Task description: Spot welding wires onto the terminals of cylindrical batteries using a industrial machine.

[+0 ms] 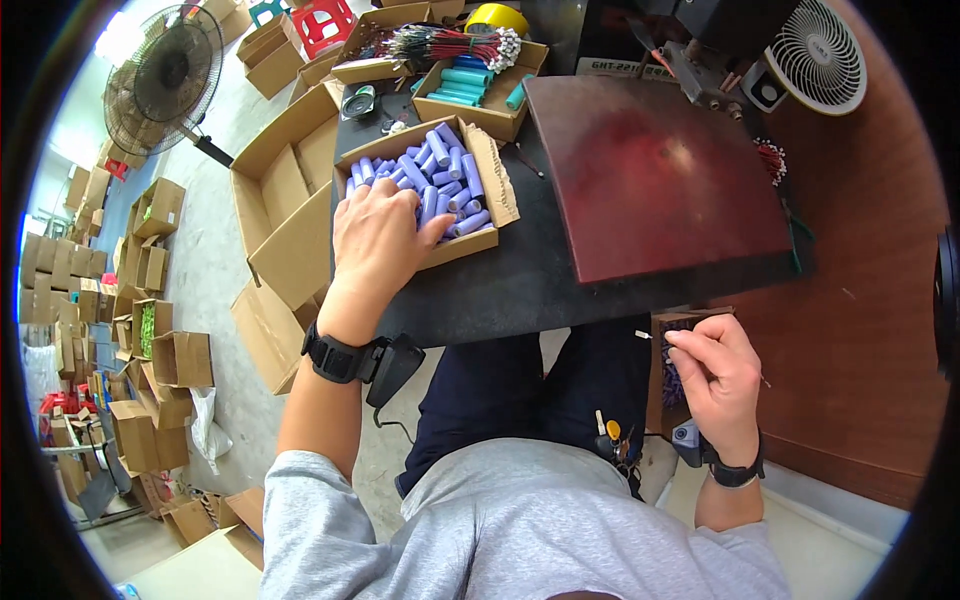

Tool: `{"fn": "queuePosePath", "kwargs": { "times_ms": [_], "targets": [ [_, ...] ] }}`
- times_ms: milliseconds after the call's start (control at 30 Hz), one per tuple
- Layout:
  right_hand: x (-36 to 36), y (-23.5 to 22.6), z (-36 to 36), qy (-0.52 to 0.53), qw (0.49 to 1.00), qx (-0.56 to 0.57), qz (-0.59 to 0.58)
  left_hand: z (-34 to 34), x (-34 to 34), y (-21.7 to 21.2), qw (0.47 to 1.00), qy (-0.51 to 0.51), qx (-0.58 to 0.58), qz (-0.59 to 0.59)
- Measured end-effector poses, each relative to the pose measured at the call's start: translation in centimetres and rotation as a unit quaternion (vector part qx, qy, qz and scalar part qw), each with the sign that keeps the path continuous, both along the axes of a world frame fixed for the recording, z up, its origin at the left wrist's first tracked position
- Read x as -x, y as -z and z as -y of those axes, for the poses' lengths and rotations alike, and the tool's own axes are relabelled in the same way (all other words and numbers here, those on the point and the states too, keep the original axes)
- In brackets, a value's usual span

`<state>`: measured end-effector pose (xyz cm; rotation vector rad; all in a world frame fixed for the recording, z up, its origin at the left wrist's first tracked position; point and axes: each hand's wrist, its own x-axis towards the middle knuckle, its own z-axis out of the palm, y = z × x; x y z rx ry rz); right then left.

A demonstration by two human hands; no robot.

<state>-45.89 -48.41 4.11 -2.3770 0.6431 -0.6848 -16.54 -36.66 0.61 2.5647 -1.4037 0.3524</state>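
My left hand (380, 235) reaches over the near left part of a cardboard box (455, 250) filled with purple cylindrical battery cells (436, 150). Its thumb is spread away from the fingers, whose tips are partly lost among the cells; no lifted cell shows. Off the table's front edge, at the right, my right hand (717, 375) is closed in a pinch on a thin wire lead. The lead's small white connector (643, 334) sticks out to the left of the fingertips. Below that hand stands another box (657, 400) with purple cells, partly covered by the hand.
A dark red board (660, 190) covers the table's right side, with a black machine (700, 35) behind it. Wire leads (450, 45) and green cells (462, 85) lie in boxes at the back. A white fan (818, 58) stands far right; open cartons (290, 200) sit left of the table.
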Motion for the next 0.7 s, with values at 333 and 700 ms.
{"fn": "queuePosePath", "kwargs": {
  "times_ms": [333,700],
  "targets": [
    [0.4,-0.6,2.1,-0.043,0.999,0.03,-0.013,1.2,0.4,-2.7,0.967,0.052,0.199,-0.153],
    [0.1,-5.5,11.1,-0.104,0.983,-0.118,0.094,12.3,7.7,-9.4,0.881,0.286,0.109,-0.36]
  ]
}}
